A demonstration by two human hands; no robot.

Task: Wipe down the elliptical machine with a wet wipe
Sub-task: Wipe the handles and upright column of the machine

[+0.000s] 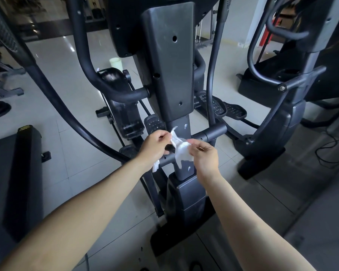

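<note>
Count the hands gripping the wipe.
2. The left hand pinches the upper-left corner of the wet wipe; the right hand pinches its right side, in front of the elliptical post.

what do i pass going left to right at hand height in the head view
black block on the floor → curved handlebar tube → left hand → wet wipe → right hand → base of the neighbouring machine
</note>
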